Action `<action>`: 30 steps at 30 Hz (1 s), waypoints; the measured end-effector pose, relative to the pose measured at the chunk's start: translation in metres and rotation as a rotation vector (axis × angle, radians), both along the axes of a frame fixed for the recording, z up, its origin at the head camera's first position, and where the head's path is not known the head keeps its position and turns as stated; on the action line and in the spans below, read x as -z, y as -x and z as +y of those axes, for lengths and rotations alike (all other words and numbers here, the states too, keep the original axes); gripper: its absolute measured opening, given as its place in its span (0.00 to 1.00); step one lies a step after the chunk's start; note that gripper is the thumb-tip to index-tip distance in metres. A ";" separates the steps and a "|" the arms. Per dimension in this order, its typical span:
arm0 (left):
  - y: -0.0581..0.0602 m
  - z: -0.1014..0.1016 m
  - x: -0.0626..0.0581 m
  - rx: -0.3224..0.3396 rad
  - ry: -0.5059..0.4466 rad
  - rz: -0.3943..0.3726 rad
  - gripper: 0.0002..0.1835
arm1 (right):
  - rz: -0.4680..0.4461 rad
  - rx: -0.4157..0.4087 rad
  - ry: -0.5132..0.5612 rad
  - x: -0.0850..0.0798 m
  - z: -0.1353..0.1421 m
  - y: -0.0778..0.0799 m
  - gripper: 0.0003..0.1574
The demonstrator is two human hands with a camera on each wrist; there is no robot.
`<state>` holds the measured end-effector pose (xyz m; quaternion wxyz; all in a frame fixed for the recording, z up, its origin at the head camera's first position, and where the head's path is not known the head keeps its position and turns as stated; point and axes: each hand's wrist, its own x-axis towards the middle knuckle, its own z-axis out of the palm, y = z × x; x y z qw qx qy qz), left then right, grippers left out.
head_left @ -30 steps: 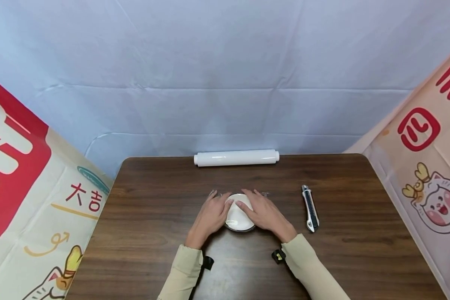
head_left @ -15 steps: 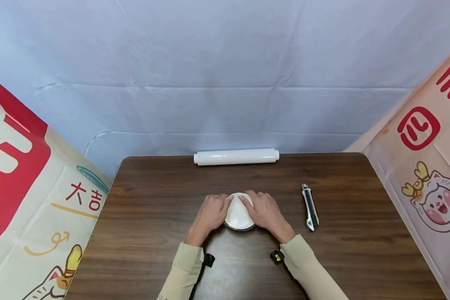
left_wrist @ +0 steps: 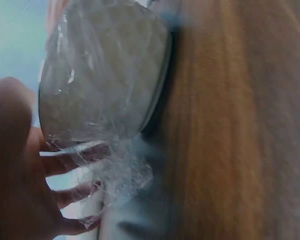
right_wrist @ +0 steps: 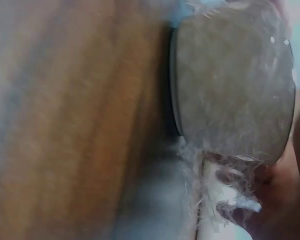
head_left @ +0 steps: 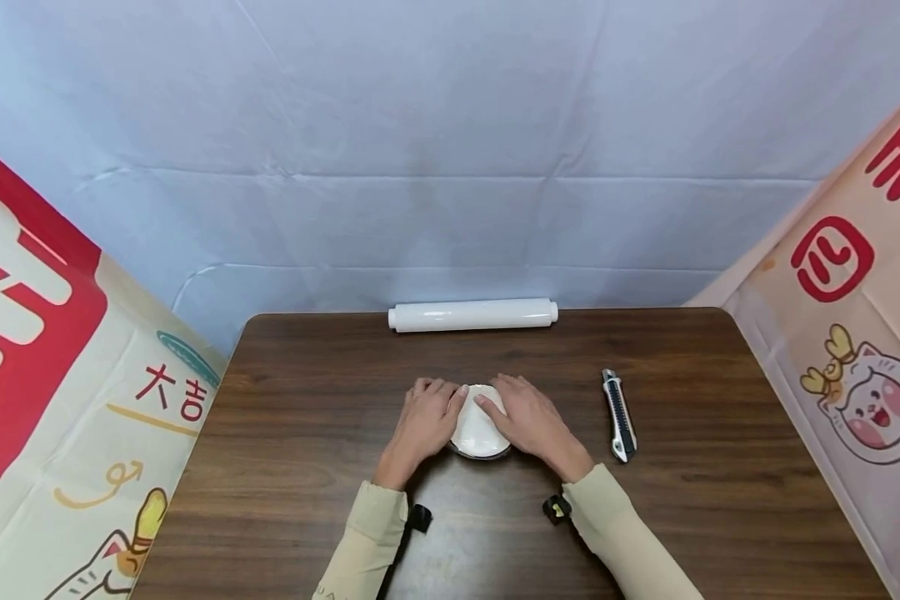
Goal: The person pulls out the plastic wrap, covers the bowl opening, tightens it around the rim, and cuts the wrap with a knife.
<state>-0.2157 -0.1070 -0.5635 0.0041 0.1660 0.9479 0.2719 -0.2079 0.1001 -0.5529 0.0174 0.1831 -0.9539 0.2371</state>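
Note:
A small white bowl [head_left: 478, 432] with a dark rim stands upright on the table between my two hands. Clear cling film [left_wrist: 121, 167] covers it and bunches loosely at its side, as the left wrist view shows. My left hand [head_left: 425, 421] holds the bowl's left side, thumb on the top edge and fingers spread down by the bunched film. On the opposite side my right hand [head_left: 531, 421] holds it in the same way, with more crumpled film [right_wrist: 230, 175] by its fingers. The fingertips are partly hidden in the head view.
A white roll [head_left: 472, 316], seemingly of cling film, lies along the far edge of the brown wooden table [head_left: 307, 375]. To the right lies a utility knife [head_left: 619, 417]. Cloth walls [head_left: 420, 150] enclose the back and sides.
A second ago film ends stuck out beyond both hands; now they do not show in the head view. My fingers curled down over the sides, then stretched slightly farther forward. The bowl stays in place.

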 end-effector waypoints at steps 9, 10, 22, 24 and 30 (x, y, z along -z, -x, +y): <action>0.007 0.009 0.007 0.019 -0.094 -0.069 0.40 | -0.149 -0.057 0.072 0.006 0.001 0.007 0.38; 0.007 0.010 0.007 0.010 -0.093 -0.061 0.40 | -0.141 -0.048 0.077 0.007 0.001 0.007 0.36; 0.005 0.015 0.009 -0.103 -0.005 0.081 0.40 | 0.104 0.005 -0.005 0.015 -0.002 0.005 0.23; 0.004 0.016 0.008 -0.127 0.013 0.087 0.40 | 0.119 0.011 -0.020 0.015 -0.002 0.005 0.22; 0.003 0.018 0.008 -0.159 0.049 0.090 0.42 | 0.121 0.035 -0.057 0.012 -0.002 0.003 0.21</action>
